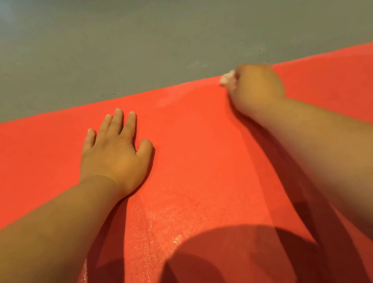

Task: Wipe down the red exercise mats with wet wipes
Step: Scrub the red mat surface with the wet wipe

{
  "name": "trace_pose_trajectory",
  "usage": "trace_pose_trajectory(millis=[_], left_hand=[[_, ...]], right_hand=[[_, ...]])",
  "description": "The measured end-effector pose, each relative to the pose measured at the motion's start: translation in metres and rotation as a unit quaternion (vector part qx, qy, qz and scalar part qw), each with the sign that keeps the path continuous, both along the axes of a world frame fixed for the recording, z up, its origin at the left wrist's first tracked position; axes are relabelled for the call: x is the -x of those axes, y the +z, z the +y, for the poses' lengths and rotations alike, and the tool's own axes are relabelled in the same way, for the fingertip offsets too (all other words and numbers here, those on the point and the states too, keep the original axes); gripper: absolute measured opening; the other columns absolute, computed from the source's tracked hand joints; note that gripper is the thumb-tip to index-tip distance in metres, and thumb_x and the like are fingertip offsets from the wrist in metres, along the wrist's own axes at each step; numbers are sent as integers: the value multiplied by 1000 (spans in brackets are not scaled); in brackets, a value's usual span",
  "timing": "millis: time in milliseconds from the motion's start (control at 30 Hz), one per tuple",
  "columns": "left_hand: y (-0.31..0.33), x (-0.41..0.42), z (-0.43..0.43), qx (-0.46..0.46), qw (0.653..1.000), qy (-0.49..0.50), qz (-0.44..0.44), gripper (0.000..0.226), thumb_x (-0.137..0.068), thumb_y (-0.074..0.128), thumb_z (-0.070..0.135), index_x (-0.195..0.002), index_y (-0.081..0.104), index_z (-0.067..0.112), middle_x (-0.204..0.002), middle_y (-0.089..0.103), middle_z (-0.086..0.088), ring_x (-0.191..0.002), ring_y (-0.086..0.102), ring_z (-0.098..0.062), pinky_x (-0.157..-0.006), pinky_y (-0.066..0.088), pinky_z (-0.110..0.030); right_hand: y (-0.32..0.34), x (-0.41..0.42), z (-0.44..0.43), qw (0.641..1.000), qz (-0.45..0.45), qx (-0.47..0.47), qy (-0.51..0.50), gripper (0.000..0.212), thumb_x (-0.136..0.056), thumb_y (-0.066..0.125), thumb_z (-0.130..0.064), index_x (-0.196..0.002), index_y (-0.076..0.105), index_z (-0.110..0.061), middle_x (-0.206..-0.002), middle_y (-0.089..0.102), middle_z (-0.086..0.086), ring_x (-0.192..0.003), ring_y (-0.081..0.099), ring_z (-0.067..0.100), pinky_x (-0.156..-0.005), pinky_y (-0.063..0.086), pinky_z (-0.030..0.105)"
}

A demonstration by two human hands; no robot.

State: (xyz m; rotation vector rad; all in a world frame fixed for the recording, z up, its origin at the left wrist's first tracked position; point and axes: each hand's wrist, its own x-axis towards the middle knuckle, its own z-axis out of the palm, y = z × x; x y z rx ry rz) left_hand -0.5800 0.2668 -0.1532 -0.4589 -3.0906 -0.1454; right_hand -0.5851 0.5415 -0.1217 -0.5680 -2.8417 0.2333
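- Bunched in the curled fingers of the right hand (255, 84): a white wet wipe (227, 79), with only 1 small wad poking out on the thumb side. Blurred there, so impossible to tell the extent of contact with the surface.
- Pressed down at the far edge of the red exercise mat (192, 140), right at the border with the grey floor (123, 43).
- Braced flat on the mat, nearer the body and well apart from the wipe: the left hand (114, 149), fingers straight and slightly fanned, holding nothing.
- Visible between the 2 forearms: a damp sheen (158, 226) with pale streaks, probably the strip already wiped. Matt, dry-looking red to either side.
- Judged as the far end of 1 pass, with much of the mat left to do.
- For a good stroke, flatten the wad into a broader pad instead of rubbing with a tight ball.
- Pull back toward the body in a straight lane, overlapping the wet strip to leave no dry band.
- Lean on the left palm to stop the mat creeping or rippling at its edge.
- Stop short of the floor to avoid dragging grit back onto the red.
- Refold to a clean face, or swap for a fresh wipe, once dry or soiled.
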Motion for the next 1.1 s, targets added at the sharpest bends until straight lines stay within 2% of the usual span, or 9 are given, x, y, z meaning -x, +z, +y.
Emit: trace_pose_trajectory(millis=[67,233,300,367,500,600,767,967,1100], left_hand=[[1,1,1,0,1000,0,-1,79,-79,10,57,-152,12,29,-161,4,4,-147,3,-13,-119,3,-41],[2,2,2,0,1000,3,0,80,-78,13,58,-152,13,27,-161,5,4,-147,4,-13,-119,4,-42],[3,3,2,-5,1000,3,0,81,-79,14,57,-153,14,25,-161,6,4,-147,4,-13,-119,4,-42],[3,4,1,-9,1000,2,1,81,-78,13,58,-153,13,24,-161,5,5,-147,3,-12,-119,4,-42],[0,7,1,-19,1000,12,3,79,-83,16,57,-153,11,20,-161,3,4,-147,2,-10,-119,3,-39],[0,9,1,-25,1000,18,6,75,-88,25,51,-153,12,17,-161,3,2,-147,3,-11,-119,2,-39],[2,9,1,-21,1000,17,4,75,-87,23,50,-153,13,16,-161,4,2,-147,3,-11,-119,3,-39],[3,10,3,-24,1000,16,0,76,-85,19,51,-153,13,16,-161,3,2,-147,2,-11,-119,2,-39],[6,9,5,-31,999,13,-5,72,-88,22,48,-153,14,17,-161,4,2,-147,2,-12,-119,1,-40]], right_hand=[[-2,9,3,998,-6,9,-63,30,-95,48,-30,-108,67,-10,-112,66,17,-109,57,34,-85,46,36],[-15,19,-99,972,32,78,219,22,-92,54,-30,-98,69,-16,-105,70,7,-101,60,28,-74,38,31],[-12,20,-99,965,28,56,255,26,-92,53,-39,-98,68,-17,-105,69,7,-100,60,29,-72,41,31],[-8,28,-60,984,10,28,177,31,-92,51,-41,-101,67,-15,-108,68,11,-101,61,31,-76,46,34],[2,28,12,997,-26,-49,-46,24,-92,47,-19,-103,66,-8,-109,66,19,-104,59,36,-82,47,37],[-2,43,-35,998,-19,-45,42,26,-91,44,-12,-107,65,-8,-112,66,16,-107,60,33,-84,48,37],[-8,50,-107,967,1,16,253,23,-94,47,-31,-101,63,-17,-106,67,10,-102,58,31,-73,43,32],[3,29,35,997,-20,-24,-66,29,-92,49,-28,-101,65,-6,-110,65,23,-103,60,39,-81,48,38],[-6,39,2,1000,-10,-8,-9,25,-93,48,-20,-102,66,-6,-110,65,21,-104,60,37,-82,48,38]])
